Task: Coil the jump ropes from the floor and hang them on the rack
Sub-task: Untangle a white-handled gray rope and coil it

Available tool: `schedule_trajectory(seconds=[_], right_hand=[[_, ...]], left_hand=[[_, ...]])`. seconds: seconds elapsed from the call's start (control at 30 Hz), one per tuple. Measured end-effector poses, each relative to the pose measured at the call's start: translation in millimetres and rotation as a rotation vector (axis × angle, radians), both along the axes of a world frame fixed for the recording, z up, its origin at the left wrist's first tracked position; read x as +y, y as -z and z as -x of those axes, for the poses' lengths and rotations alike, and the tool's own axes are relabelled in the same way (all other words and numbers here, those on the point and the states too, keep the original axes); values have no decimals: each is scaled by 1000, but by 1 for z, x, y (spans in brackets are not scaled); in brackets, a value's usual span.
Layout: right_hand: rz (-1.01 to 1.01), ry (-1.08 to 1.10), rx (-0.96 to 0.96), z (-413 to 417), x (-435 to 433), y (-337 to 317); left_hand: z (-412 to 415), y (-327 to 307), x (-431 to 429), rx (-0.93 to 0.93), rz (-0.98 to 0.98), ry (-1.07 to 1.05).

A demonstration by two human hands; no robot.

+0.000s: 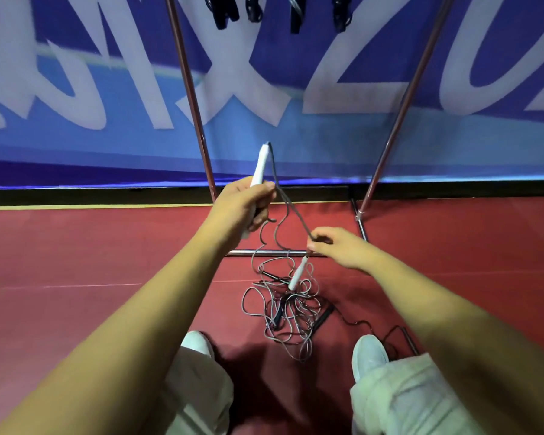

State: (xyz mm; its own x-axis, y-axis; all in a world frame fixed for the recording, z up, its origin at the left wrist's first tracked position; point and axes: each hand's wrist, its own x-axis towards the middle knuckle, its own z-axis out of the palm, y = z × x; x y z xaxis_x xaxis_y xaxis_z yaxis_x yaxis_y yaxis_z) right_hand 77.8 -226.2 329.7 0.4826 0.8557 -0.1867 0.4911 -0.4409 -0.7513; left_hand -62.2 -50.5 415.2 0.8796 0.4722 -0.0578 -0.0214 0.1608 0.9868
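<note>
One thin grey rope (292,211): left hand (242,205) grips white handle (259,166), right hand (343,249) pinches cord (305,229).

Rope tangle (288,312) between shoes (198,342); rack base bar (264,253) just beyond; floor (91,262) open left

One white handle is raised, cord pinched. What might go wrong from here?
The thin grey cord between the left hand, gripping the white plastic handle, and the right hand trails into a tangled pile of grey and black ropes; pulling may tighten knots or lift a black rope too. The second white handle near the rack's metal base bar might snag there.
</note>
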Motion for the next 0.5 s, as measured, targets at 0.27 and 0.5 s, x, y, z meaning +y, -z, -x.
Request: schedule_trajectory(seconds=[0.27, 0.5], right_hand=[[-193, 83, -68, 13, 4, -84], [-208, -12, -98, 42, 2, -143]], left_hand=[[9, -36, 1, 206, -367, -128], [33, -63, -31, 241, -474, 221]])
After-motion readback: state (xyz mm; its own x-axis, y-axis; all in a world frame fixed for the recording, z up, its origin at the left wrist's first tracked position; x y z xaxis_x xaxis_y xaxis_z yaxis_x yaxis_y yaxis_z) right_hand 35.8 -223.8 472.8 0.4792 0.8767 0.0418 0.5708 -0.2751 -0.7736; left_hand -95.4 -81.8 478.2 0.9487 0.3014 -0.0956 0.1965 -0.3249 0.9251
